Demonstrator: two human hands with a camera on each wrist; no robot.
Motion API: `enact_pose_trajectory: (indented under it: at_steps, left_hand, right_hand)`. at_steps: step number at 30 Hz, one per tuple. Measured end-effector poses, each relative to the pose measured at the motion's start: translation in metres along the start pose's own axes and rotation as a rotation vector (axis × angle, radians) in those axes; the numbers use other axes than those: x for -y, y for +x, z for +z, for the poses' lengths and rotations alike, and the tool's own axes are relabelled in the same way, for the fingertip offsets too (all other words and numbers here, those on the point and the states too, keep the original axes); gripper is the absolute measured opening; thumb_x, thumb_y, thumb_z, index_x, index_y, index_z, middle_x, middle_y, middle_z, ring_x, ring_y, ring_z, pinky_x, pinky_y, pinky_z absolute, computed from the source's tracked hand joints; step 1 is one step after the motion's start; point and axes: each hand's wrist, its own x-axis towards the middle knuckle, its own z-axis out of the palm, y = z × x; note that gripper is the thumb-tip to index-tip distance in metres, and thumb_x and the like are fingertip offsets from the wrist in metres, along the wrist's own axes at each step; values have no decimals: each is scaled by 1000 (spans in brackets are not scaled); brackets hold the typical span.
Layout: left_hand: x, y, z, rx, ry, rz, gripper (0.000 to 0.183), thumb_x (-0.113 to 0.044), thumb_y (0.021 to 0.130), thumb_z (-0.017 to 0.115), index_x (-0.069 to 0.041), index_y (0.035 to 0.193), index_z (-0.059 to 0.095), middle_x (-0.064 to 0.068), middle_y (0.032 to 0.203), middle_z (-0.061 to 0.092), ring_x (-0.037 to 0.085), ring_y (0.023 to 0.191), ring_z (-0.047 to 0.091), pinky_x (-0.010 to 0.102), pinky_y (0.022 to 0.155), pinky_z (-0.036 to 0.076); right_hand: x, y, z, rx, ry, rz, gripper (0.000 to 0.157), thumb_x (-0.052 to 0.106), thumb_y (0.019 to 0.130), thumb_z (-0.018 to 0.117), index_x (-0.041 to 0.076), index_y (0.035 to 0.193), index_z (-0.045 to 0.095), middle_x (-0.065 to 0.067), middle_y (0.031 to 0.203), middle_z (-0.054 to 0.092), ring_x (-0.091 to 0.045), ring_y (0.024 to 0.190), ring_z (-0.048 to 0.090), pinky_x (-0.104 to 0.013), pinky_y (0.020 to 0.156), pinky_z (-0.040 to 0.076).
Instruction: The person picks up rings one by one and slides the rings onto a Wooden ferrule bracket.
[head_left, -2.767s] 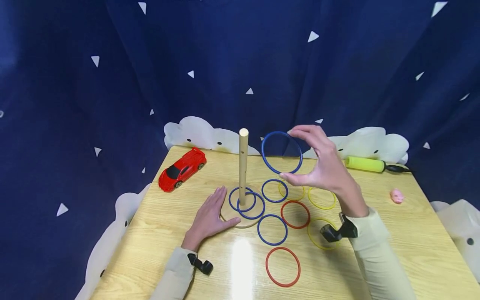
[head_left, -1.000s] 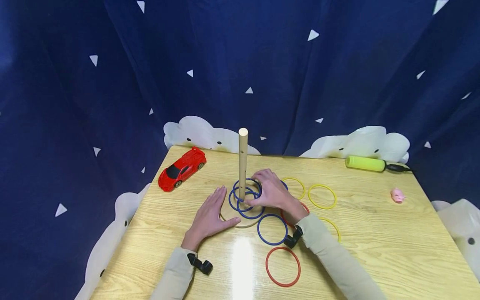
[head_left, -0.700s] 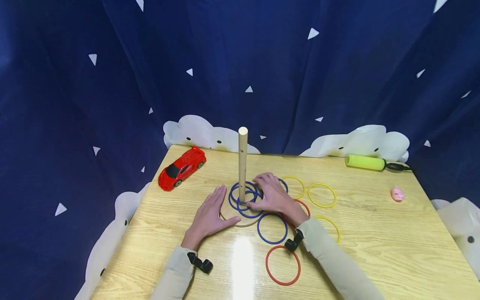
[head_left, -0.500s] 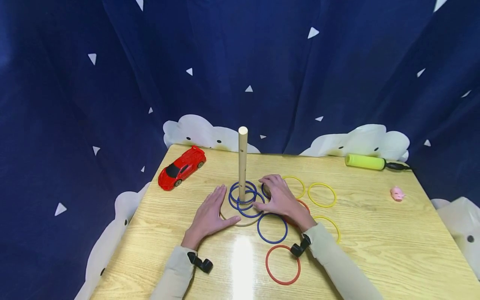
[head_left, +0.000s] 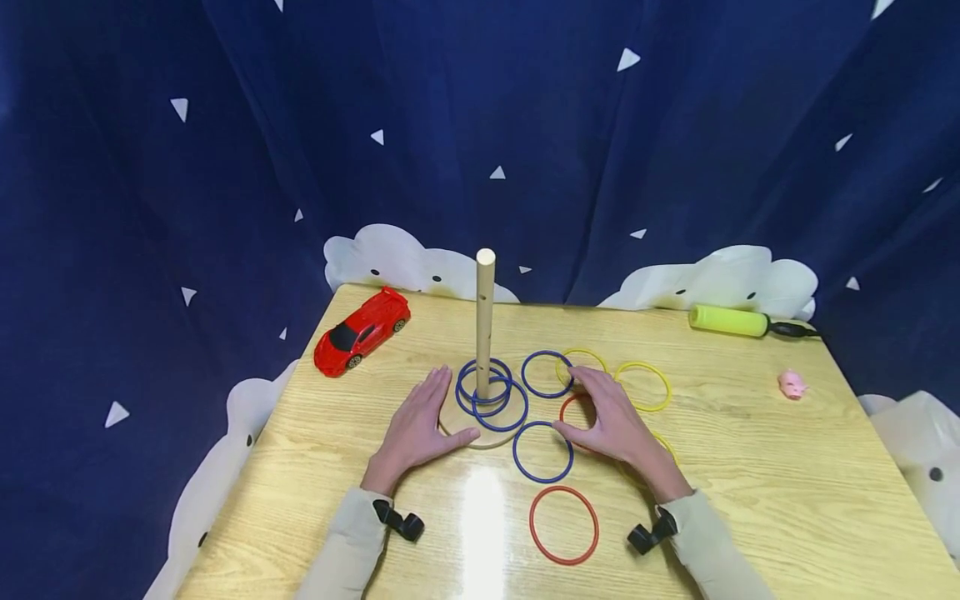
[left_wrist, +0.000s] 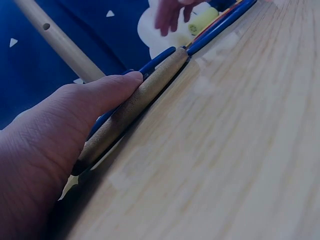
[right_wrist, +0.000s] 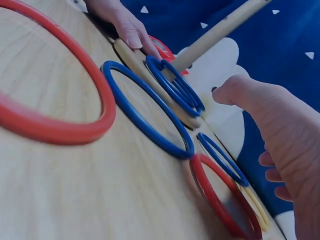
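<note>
My left hand (head_left: 416,425) rests beside the round wooden base (head_left: 456,419), fingers straight along its left side, thumb on its near edge. An upright wooden peg (head_left: 485,325) rises from the base with 3 blue rings (head_left: 521,420) lying around its foot. My right hand (head_left: 611,421) holds nothing; its thumb and fingers are spread apart, above a partly covered red ring (head_left: 561,412). In the right wrist view that red ring (right_wrist: 207,187) lies flat below the hand. Loose blue rings lie on the table, one behind (head_left: 548,351) and one nearer (head_left: 543,482).
Another red ring (head_left: 570,564) lies near the front. Yellow rings (head_left: 642,363) lie right of the peg, one partly behind my right hand. A red toy car (head_left: 362,331) stands back left. A yellow-green pump (head_left: 727,321) and small pink pig (head_left: 792,384) lie at the right.
My right hand has brought a blue ring down around the peg, let go of it and moved right, away from the base. The left hand has stayed in place.
</note>
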Motion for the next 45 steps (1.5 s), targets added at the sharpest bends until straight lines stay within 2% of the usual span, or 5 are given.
enact_pose_trajectory:
  at_steps: [12, 19, 28, 38, 45]
  left_hand:
    - [0, 1, 0, 3, 1, -3, 123, -89, 81, 57, -13, 169, 16, 3, 175, 17, 21, 162, 12, 43, 130, 15]
    - [-1, 0, -1, -3, 0, 3, 122, -87, 81, 60, -12, 168, 17, 5, 175, 19, 22, 162, 14, 44, 130, 17]
    - [-3, 0, -2, -1, -5, 5, 122, -86, 81, 60, -11, 168, 18, 6, 174, 19, 23, 161, 14, 45, 130, 17]
    - [-2, 0, -3, 0, 1, 5, 121, -86, 82, 59, -12, 168, 17, 5, 175, 19, 22, 162, 13, 43, 130, 16]
    - [0, 1, -1, 8, 12, -3, 122, -89, 81, 57, -13, 169, 16, 4, 175, 17, 20, 162, 12, 41, 130, 14]
  right_hand:
    - [-15, -49, -22, -79, -25, 105, 92, 43, 72, 92, 1, 145, 55, -23, 147, 54, -42, 137, 46, -64, 110, 36]
    - [-24, -73, -29, -124, -35, 160, 90, 40, 70, 94, 0, 142, 58, -20, 141, 56, -42, 131, 48, -61, 105, 37]
    - [-28, -101, -32, -93, -39, 238, 92, 44, 72, 93, 1, 144, 56, -20, 141, 54, -42, 131, 46, -61, 105, 36]
    - [-23, -125, -36, -113, -101, 258, 105, 51, 65, 95, 1, 147, 52, -26, 143, 50, -50, 128, 43, -67, 99, 34]
    - [-20, -133, -40, -110, -133, 304, 98, 52, 68, 93, 0, 142, 56, -22, 144, 49, -52, 127, 41, -68, 97, 31]
